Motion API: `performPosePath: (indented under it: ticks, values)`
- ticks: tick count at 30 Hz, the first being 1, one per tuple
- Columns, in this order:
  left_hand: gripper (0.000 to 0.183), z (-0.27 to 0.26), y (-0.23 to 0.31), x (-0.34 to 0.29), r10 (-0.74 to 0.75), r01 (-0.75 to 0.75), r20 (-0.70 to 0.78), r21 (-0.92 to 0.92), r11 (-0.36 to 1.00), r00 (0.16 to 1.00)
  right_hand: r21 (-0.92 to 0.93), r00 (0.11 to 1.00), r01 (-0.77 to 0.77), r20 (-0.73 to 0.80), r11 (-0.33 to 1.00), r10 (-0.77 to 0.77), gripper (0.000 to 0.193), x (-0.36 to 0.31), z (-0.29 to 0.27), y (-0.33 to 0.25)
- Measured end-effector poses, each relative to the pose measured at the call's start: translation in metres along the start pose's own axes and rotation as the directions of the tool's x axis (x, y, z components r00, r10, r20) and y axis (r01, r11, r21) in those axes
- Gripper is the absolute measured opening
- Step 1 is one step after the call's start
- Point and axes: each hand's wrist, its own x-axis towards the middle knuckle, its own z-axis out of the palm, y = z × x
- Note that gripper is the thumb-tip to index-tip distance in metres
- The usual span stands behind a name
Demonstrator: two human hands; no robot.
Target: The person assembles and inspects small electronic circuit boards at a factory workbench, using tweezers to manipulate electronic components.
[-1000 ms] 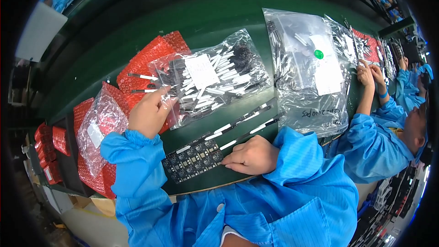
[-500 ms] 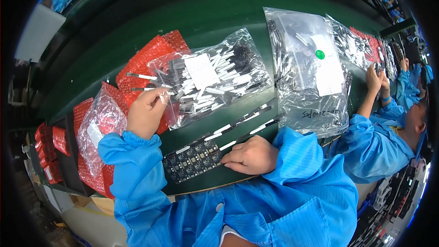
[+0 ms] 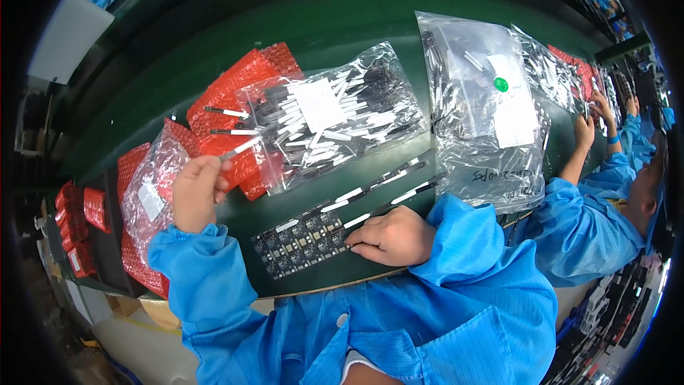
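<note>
Pinched in the fingertips of my left hand is a thin strip, white toward its far end. My right hand is curled on the table, thumb and fingers closed at the right edge of a black circuit board panel. One white strip lies along the panel's upper edge. Dark strips with white sections run from the panel toward the upper right. Beyond them lies a clear bag full of similar black and white strips. Two loose strips rest on red bubble wrap beside that bag.
A larger clear bag of strips lies to the right, with a green round sticker. Crumpled clear plastic and more red bubble wrap are at the left, near a dark tray. A co-worker's hands work at the far right.
My left hand has moved left and toward me, away from the bag's opening, with the strip now showing in its fingers. The right hand has stayed at the panel's edge.
</note>
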Motion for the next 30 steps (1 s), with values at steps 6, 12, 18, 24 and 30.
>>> performPosePath:
  ticks: [6, 12, 18, 24, 30]
  values:
    - [0.013, -0.037, 0.004, -0.024, 0.064, -0.070, -0.068, -0.085, 0.994, 0.996, 0.046, 0.999, -0.046, 0.022, 0.998, 0.045, 0.019, 0.001, -0.003, -0.001]
    - [0.016, -0.114, 0.022, -0.097, 0.357, -0.367, -0.114, -0.472, 0.802, 0.927, 0.061, 0.998, -0.067, -0.001, 0.996, 0.068, 0.017, 0.002, -0.007, -0.006]
    - [0.012, -0.078, 0.004, -0.147, 0.547, -0.509, 0.020, -0.339, 0.791, 0.837, 0.050, 0.998, 0.039, -0.059, 0.998, -0.036, 0.014, 0.011, -0.055, -0.046]
    - [0.010, 0.001, -0.002, -0.138, 0.023, 0.083, 0.312, -0.324, 0.943, 0.950, -0.126, 0.914, 0.293, -0.254, 0.948, -0.316, 0.031, 0.055, -0.063, -0.092]
    - [0.014, 0.016, -0.026, -0.135, 0.014, 0.156, 0.376, -0.418, 0.895, 0.926, -0.040, 0.964, 0.220, -0.145, 0.975, -0.224, 0.026, 0.057, -0.033, -0.079]
